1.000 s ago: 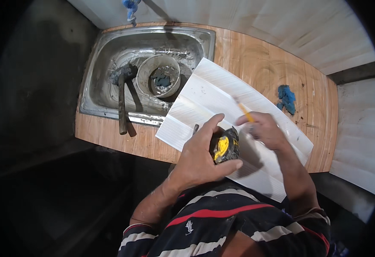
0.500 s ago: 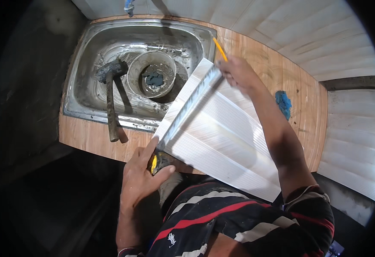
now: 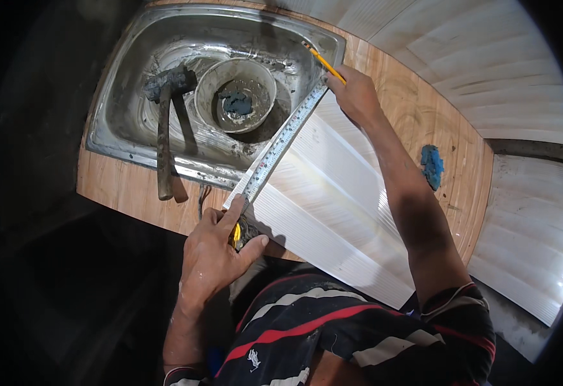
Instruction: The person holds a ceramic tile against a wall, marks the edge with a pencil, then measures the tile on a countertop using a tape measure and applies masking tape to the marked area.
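Note:
My left hand (image 3: 220,251) is closed around a black and yellow tape measure (image 3: 238,236) at the near left corner of a white ribbed panel (image 3: 333,193), with its index finger on the tape. The measuring blade (image 3: 280,147) is drawn out along the panel's left edge to the far corner. There my right hand (image 3: 358,98) grips a yellow pencil (image 3: 325,63), whose point faces the sink. Its fingers are also by the blade's far end; whether they pinch it is hidden. Part of the tape case is covered by my left hand.
A dirty steel sink (image 3: 104,122) holds a bucket (image 3: 199,96) with dark residue inside. A hammer (image 3: 164,141) rests across the sink's front rim. A blue lump (image 3: 432,166) lies on the wood-patterned counter (image 3: 410,96), right of my forearm. Pale panels (image 3: 468,58) line the wall behind.
The blade has shifted left across the panel to its edge. The pencil leans further to the left in my right hand. The whole view has shifted slightly; the sink sits higher in it.

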### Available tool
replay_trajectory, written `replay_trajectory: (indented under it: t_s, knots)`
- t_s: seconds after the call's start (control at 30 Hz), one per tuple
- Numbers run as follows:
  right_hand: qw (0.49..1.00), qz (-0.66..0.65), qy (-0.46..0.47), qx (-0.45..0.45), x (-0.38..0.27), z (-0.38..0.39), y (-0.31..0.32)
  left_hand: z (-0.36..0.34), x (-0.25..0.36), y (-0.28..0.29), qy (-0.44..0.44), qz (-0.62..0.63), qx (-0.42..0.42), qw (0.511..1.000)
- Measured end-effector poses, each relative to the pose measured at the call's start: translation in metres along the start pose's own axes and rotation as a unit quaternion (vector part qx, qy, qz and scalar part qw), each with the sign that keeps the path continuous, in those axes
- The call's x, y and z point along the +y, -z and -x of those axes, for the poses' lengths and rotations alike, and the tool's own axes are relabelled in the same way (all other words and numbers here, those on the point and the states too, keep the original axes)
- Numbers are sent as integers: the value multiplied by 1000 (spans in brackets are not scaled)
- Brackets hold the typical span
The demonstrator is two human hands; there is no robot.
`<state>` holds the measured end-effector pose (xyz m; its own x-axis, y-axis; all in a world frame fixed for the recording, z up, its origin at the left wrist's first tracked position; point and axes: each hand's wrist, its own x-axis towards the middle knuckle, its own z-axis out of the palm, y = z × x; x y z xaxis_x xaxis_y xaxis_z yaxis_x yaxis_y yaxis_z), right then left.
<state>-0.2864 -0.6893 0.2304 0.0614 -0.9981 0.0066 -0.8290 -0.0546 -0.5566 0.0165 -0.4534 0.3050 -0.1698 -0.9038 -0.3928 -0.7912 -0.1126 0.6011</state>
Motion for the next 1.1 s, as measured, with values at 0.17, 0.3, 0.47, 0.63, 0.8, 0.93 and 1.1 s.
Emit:
replay_trajectory:
  t_s: [0.17,0.3,0.47,0.63,0.8,0.93,1.1]
  knots:
    - [999,-12,-22,26,-10,4,2,-6,7,8,31,-15,-22,999]
    - [977,-210,-28,14,-11,2,13,-10,11,14,46,-12,-43,998]
    - [955,-188,115,-200,-86,25,19,-11,4,13,10,-29,-40,999]
    - [915,-196,197,-293,-74,29,-7,-12,5,15,11,-23,-50,998]
    - [925,-140,169,-310,-74,21,-7,-13,4,14,12,-10,-62,998]
    - [915,-95,169,-353,-76,16,-7,-13,4,16,13,9,-61,998]
    - [911,-97,178,-358,-83,12,-5,-12,2,13,3,13,-47,999]
